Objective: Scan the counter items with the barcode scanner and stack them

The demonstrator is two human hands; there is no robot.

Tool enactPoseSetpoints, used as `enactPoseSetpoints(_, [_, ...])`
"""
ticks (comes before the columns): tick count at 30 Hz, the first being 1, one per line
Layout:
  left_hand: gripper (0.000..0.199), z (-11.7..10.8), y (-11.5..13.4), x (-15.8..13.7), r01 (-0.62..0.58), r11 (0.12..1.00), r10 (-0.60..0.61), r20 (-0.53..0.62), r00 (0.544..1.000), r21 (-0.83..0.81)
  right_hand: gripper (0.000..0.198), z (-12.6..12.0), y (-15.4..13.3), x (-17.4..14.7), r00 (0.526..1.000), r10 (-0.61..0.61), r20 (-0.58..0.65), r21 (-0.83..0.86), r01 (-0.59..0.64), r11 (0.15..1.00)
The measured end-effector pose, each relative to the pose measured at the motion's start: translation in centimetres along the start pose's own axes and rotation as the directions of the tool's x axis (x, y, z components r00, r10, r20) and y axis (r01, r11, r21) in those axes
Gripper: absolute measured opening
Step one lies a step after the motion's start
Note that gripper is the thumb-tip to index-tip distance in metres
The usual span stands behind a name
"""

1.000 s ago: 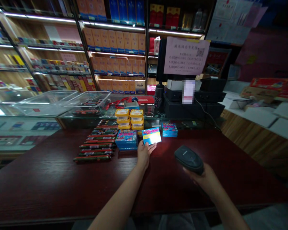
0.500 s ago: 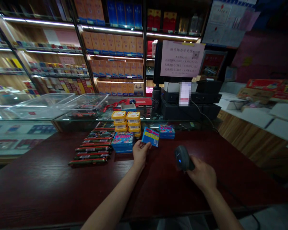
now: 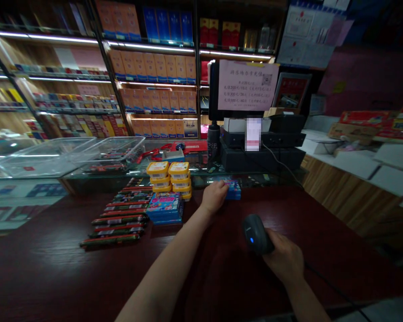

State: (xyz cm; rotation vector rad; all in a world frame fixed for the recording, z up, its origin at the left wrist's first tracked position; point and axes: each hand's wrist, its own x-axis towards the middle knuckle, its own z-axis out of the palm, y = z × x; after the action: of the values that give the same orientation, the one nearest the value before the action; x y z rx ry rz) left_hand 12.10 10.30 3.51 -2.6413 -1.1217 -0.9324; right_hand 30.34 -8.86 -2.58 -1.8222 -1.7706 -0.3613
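Observation:
My left hand (image 3: 215, 197) is closed at the left edge of the right-hand stack of small blue boxes (image 3: 234, 191), and its fingers press on a blue box there. The hand itself partly hides that box and the fingertips. My right hand (image 3: 285, 256) wraps round the handle of a dark barcode scanner (image 3: 256, 233) with a lit blue light, its head pointing up and left above the counter. Left of my left hand lies a larger stack of the blue boxes (image 3: 165, 207). Yellow-lidded tubs (image 3: 169, 176) stand stacked behind it.
Long wrapped sticks (image 3: 117, 219) lie in a row on the dark wooden counter (image 3: 47, 264). Clear plastic bins (image 3: 110, 150) stand on the glass case behind. A monitor with a paper notice (image 3: 248, 85) rises at the back. The scanner's cable (image 3: 336, 286) trails to the lower right.
My left hand has carried a blue box rightward to the right-hand stack. The scanner stays in my right hand, slightly lower in view. The whole view has shifted a little.

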Motion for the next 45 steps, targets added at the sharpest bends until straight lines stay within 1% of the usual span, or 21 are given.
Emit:
enactPoseSetpoints(2, [0.016,0.9,0.8,0.9,-0.011,0.999,0.009,0.057,0.998,0.047,0.025,0.0,0.1,0.0,1.0,0.016,0.008,-0.003,-0.016,1.0])
enactPoseSetpoints(5, [0.014,2.1,1.4,1.4,0.033,0.998,-0.037,0.078,0.996,0.056,0.027,-0.1,0.2,-0.1,0.999,0.03,0.01,0.009,-0.03,1.0])
enactPoseSetpoints(7, [0.014,2.6,1.3,1.1,0.085,0.996,-0.086,0.062,0.994,0.012,0.027,-0.1,0.2,-0.1,0.999,0.032,0.011,0.005,-0.032,0.999])
enactPoseSetpoints(9, [0.025,2.9,0.8,0.3,0.173,0.983,-0.174,-0.01,0.985,-0.052,0.026,-0.2,0.2,-0.1,1.0,0.029,0.012,-0.008,-0.028,1.0])
enactPoseSetpoints(10, [0.029,3.1,0.4,-0.1,0.234,0.968,-0.24,-0.062,0.969,-0.091,0.026,-0.3,0.2,-0.1,1.0,0.027,0.01,-0.014,-0.026,1.0])
enactPoseSetpoints(12, [0.029,3.4,-0.4,-0.9,0.355,0.915,-0.382,-0.132,0.915,-0.19,0.025,-0.4,0.1,-0.1,1.0,0.025,0.005,-0.022,-0.025,0.999])
enactPoseSetpoints(14, [0.023,3.7,-1.1,-1.4,0.417,0.859,-0.469,-0.13,0.874,-0.298,0.026,-0.4,0.2,0.0,0.999,0.032,0.005,-0.026,-0.032,0.999])
enactPoseSetpoints(16, [0.016,4.1,-1.5,-1.5,0.424,0.826,-0.491,-0.106,0.865,-0.371,0.025,-0.4,0.2,0.0,0.999,0.042,0.01,-0.026,-0.042,0.999])
enactPoseSetpoints(19, [0.012,4.5,-1.4,-0.9,0.417,0.817,-0.491,-0.103,0.865,-0.398,0.024,-0.2,0.4,-0.1,0.999,0.036,0.007,-0.017,-0.035,0.999])
enactPoseSetpoints(26, [0.011,4.9,-1.0,0.2,0.449,0.817,-0.507,-0.079,0.858,-0.362,0.025,0.1,0.5,-0.2,1.0,0.029,0.007,-0.022,-0.028,0.999])
enactPoseSetpoints(29, [0.016,4.8,-1.1,-0.1,0.442,0.822,-0.491,-0.056,0.869,-0.358,0.025,0.2,0.5,-0.2,0.999,0.041,0.01,-0.023,-0.041,0.999])
enactPoseSetpoints(32, [0.029,4.1,-0.9,-1.0,0.413,0.851,-0.445,-0.029,0.895,-0.324,0.027,0.2,0.6,-0.2,0.999,0.031,0.013,-0.015,-0.031,0.999])
enactPoseSetpoints(35, [0.035,2.6,-0.5,-2.7,0.371,0.892,-0.392,-0.032,0.919,-0.257,0.026,0.2,0.8,-0.4,1.0,-0.012,0.005,-0.02,0.012,1.0])
enactPoseSetpoints(37, [0.03,1.1,-0.2,-4.2,0.325,0.923,-0.34,-0.039,0.94,-0.207,0.026,0.2,0.9,-0.5,0.999,-0.037,0.003,-0.047,0.037,0.998])
enactPoseSetpoints(40, [0.026,-1.4,-0.1,-7.0,0.248,0.961,-0.255,-0.048,0.966,-0.124,0.025,0.1,0.8,-0.8,0.999,-0.038,0.009,-0.111,0.038,0.993])
enactPoseSetpoints(43, [0.032,-3.8,-0.7,-9.9,0.189,0.982,-0.187,-0.059,0.981,0.026,0.025,-0.1,0.5,-0.9,1.0,-0.012,0.011,-0.143,0.014,0.99])
enactPoseSetpoints(45, [0.037,-5.0,-1.4,-11.8,0.174,0.971,-0.164,-0.069,0.984,0.163,0.026,-0.2,0.2,-1.0,1.0,0.026,0.007,-0.136,-0.024,0.99])
